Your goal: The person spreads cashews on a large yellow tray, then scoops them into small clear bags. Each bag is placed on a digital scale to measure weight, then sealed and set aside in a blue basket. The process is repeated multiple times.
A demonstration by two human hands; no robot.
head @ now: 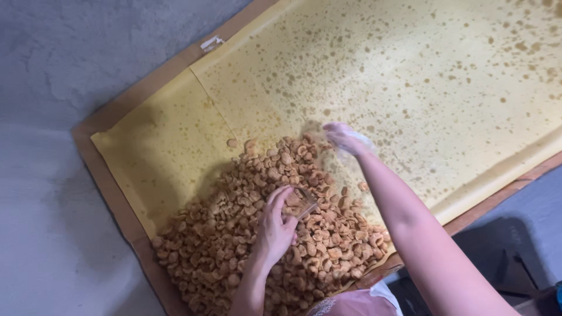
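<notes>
A large heap of small curled brown fried snack pieces [234, 234] lies on oil-spotted yellow paper [410, 82]. My left hand [275, 225] rests on the heap and grips a small clear plastic container [301, 202] pressed into the pieces. My right hand [345, 139] reaches to the far edge of the heap, wrapped in thin clear plastic, fingers bent down toward the paper; it is blurred, and I cannot tell if it holds any pieces.
The paper lines a shallow brown tray [105, 175] set against a grey wall [70, 58]. A pink cloth [357, 304] shows at the bottom edge. A dark object [515, 263] sits on the grey floor at lower right.
</notes>
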